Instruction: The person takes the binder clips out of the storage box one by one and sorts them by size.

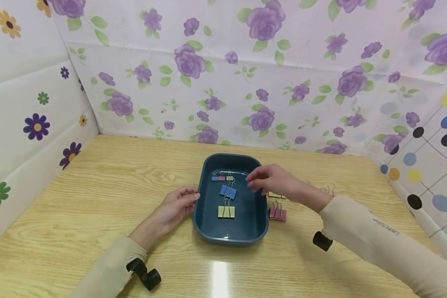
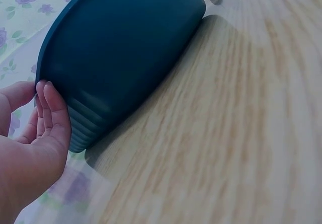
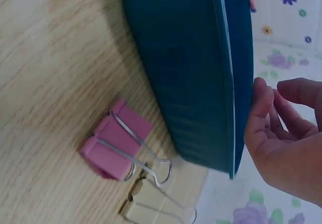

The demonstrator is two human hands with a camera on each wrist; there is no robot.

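Observation:
A dark teal plastic bin stands on the table. My left hand pinches its left rim between thumb and fingers, as the left wrist view also shows. Over the bin's right side hovers my right hand, fingers loosely bent, with nothing visible in them. Inside the bin lie a large yellow binder clip, a blue binder clip and a row of small clips: blue, pink and pale yellow.
Right of the bin lie a pink binder clip and a yellow binder clip. More wire clip handles show behind my right forearm, their bodies hidden. Flower-patterned cloth bounds the wooden table at the back.

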